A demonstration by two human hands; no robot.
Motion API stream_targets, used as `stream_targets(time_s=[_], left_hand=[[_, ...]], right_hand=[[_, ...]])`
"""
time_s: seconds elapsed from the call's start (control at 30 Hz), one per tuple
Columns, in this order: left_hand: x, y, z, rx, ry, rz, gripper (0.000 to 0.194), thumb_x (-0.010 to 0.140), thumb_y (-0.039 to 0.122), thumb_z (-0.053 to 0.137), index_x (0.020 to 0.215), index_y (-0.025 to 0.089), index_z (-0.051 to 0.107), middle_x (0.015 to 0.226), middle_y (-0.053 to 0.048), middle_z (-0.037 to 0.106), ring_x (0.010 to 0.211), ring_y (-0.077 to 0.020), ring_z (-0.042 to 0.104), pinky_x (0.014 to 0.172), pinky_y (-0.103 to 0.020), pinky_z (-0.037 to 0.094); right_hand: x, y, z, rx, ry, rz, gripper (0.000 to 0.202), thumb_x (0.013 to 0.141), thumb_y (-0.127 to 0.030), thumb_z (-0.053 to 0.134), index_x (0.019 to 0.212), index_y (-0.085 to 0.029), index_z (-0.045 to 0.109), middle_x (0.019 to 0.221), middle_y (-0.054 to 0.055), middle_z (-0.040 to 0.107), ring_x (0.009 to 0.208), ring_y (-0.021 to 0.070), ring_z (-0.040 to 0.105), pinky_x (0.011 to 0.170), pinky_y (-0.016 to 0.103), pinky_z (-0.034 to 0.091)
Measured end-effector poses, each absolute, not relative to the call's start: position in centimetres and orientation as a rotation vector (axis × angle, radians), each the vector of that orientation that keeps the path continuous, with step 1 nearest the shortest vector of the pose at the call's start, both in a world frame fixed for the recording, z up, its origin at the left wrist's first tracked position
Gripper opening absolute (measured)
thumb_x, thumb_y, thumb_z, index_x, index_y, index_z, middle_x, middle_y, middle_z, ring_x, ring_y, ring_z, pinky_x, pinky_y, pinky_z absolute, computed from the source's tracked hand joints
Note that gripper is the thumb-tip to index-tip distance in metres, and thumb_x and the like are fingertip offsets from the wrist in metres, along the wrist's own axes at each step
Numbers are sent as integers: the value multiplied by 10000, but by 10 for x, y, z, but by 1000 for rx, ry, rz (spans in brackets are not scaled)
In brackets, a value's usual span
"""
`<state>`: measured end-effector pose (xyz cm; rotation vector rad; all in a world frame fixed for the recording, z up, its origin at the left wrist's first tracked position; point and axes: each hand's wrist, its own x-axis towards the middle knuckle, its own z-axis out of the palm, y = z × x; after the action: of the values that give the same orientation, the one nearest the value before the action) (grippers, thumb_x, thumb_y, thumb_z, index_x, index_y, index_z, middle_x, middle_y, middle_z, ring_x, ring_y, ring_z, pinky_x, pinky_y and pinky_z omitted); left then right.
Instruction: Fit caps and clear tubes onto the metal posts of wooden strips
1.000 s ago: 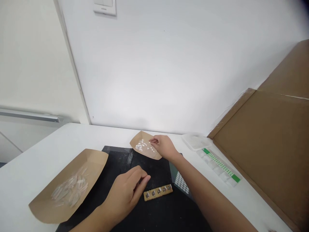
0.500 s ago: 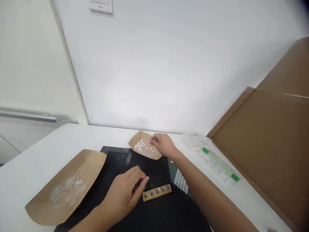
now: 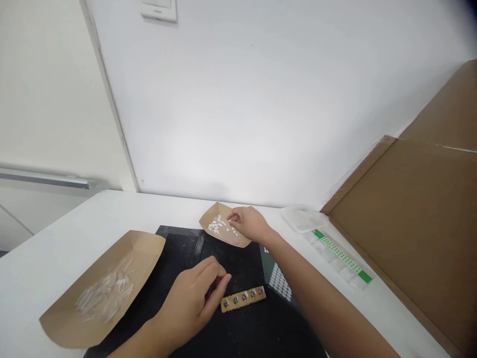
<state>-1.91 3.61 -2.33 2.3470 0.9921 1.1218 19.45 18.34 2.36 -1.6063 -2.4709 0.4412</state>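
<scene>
My right hand [image 3: 249,223] is over the small brown paper tray [image 3: 207,219], thumb and forefinger slightly apart, their tips close to small white pieces [image 3: 215,226] scattered inside. No piece shows clearly between those fingers. My left hand [image 3: 196,293] hovers above the black mat [image 3: 242,271], its thumb and forefinger brought together; anything pinched there is hidden. Just right of its fingertips lies a tan strip [image 3: 244,299] carrying a row of several round metal parts with small white bits beside them.
On the left stands a larger brown paper tray [image 3: 145,243] with clear plastic pieces [image 3: 106,293]. A white-dotted sheet [image 3: 279,281] lies under my right forearm. Further right are a clear plastic container [image 3: 301,219], a green-labelled clear pack [image 3: 343,256] and a cardboard box [image 3: 406,214].
My right hand has shifted slightly within the small tray, and its thumb and forefinger have parted a little. My left hand and the strip stay put.
</scene>
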Motion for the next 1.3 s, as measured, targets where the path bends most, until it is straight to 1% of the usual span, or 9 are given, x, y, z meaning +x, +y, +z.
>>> stream_targets(time_s=[0.13,0.23,0.37,0.53,0.6,0.7,0.9,1.17,1.3], left_hand=[[-20,36,-22,2322,960,1150,134,1080,188,513,1028,209,635,896,-13,645,741,-138,632,684,-253,470],[-21,36,-22,2305,937,1182,149,1086,175,514,1133,226,646,978,-23,697,845,-144,691,768,-246,524],[-21,37,-23,2310,949,1219,252,1089,139,470,1264,240,620,1047,-39,721,909,-155,711,797,-243,560],[-19,36,-25,2347,988,1154,380,1064,73,400,1368,240,555,1146,-79,698,1073,-214,658,955,-365,574],[-18,34,-23,2358,1026,1066,362,1059,104,435,1380,233,543,1204,-95,677,1134,-240,622,991,-412,568],[-17,32,-20,2376,1035,894,346,1008,205,601,1351,215,561,1242,-105,656,1178,-278,579,995,-451,573],[-12,31,-25,2316,1061,606,595,792,306,875,1317,203,614,1215,-93,671,1153,-310,561,950,-466,588],[-10,34,-35,2310,1114,562,329,881,161,767,1190,229,676,1088,-47,712,1052,-273,573,880,-405,567],[-11,34,-37,2368,1101,603,272,923,145,725,1175,235,677,1078,-49,726,1012,-266,581,842,-381,559]], right_hand=[[193,178,32,-1617,-2451,373,188,1046,-363,656,1011,-206,752,955,40,779,884,203,721,825,341,561],[197,168,41,-1575,-2416,313,308,1053,-376,629,814,-214,735,748,18,764,756,194,698,724,296,470],[208,146,48,-1439,-2403,315,352,1095,-347,535,829,-230,734,793,-1,782,782,183,704,746,284,462],[224,106,44,-1247,-2388,397,293,1090,-177,470,1210,-258,725,1140,15,790,930,155,728,874,275,530],[229,90,40,-1155,-2342,432,217,1082,-221,548,1162,-273,743,1115,9,788,1001,169,723,904,279,527],[235,72,33,-1094,-2307,473,71,1031,-282,690,1004,-271,755,980,-17,787,901,159,720,819,257,511],[243,49,17,-1103,-2298,354,276,1047,-405,665,845,-217,677,794,-14,657,700,134,601,641,258,411],[244,26,-2,-1199,-2285,196,277,1108,-229,434,1008,-212,692,957,57,584,807,186,571,717,312,455],[243,24,-4,-1215,-2264,149,213,1063,-198,499,1131,-231,698,984,70,599,878,220,592,799,374,476]])
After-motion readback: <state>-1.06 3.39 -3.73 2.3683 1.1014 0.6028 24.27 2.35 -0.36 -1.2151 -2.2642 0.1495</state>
